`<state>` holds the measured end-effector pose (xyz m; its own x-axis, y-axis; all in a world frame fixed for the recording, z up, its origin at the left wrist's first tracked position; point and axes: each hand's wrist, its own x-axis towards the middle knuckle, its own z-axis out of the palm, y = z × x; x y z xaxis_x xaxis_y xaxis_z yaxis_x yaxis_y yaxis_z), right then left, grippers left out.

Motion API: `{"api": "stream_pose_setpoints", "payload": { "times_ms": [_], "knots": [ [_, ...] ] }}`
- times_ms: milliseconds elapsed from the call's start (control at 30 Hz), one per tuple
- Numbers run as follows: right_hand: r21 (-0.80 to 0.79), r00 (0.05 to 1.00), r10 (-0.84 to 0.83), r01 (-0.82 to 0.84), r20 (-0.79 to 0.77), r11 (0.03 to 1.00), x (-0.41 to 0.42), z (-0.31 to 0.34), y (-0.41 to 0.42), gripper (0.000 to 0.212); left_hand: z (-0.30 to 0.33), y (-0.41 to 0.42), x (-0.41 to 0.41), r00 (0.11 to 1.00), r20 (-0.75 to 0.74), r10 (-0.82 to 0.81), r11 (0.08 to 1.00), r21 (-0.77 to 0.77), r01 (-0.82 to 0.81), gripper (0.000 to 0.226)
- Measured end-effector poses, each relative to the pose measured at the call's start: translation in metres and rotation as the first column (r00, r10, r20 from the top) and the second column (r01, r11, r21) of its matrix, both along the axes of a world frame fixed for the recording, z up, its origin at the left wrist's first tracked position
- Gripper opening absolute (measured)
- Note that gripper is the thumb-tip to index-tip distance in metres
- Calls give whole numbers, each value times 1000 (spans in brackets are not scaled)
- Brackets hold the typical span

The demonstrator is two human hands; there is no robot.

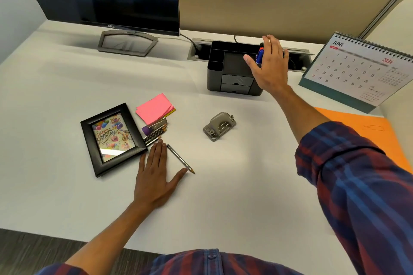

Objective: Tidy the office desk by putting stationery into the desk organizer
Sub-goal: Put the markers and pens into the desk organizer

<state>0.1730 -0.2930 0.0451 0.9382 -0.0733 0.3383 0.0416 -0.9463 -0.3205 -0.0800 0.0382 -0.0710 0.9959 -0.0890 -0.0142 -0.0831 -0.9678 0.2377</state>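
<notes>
- On the left of the white desk we see a black picture frame lying flat, with a pink sticky-note pad and a bundle of pencils just beside its right edge.
- Our left hand rests flat on the desk, fingers straight and holding nothing; a loose pencil lies just beside the thumb. We judge it light, stiff and prone to roll, best pinched at mid-shaft.
- Further right sits a grey hole punch, likely heavy and rigid, best gripped across its body.
- At the far right, our right hand hovers over the black desk organizer, fingers loosely spread beside a blue marker; we cannot tell whether it grips it.
</notes>
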Motion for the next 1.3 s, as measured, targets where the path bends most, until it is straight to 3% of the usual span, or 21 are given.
{"api": "stream_pose_setpoints", "payload": {
  "times_ms": [200, 367, 633, 967, 1167, 1300],
  "knots": [
    [78, 950, 75, -103, 305, 992, -35, -14, 25, 39, -1, 0, 0, 1000, 4, -1, 1000, 5, 1, 94],
    [193, 933, 141, -213, 330, 958, -74, -33, 55, 17, -1, 0, 0, 1000, 18, -5, 1000, 5, 5, 91],
    [217, 949, 286, -309, 134, 926, -151, -66, 108, 7, -7, 5, 0, 999, 36, -34, 999, -5, 34, 76],
    [230, 858, 499, -464, -122, 855, -216, -105, 140, 24, -8, 8, 2, 999, 20, -49, 999, 1, 49, 79],
    [243, 862, 468, -421, -192, 874, -222, -102, 144, 15, -10, 10, 3, 999, 30, -43, 998, -48, 44, 81],
    [389, 871, 410, -291, -271, 874, -220, -96, 141, 10, -9, 9, 3, 999, 38, -37, 998, -57, 39, 83]
  ]
}}
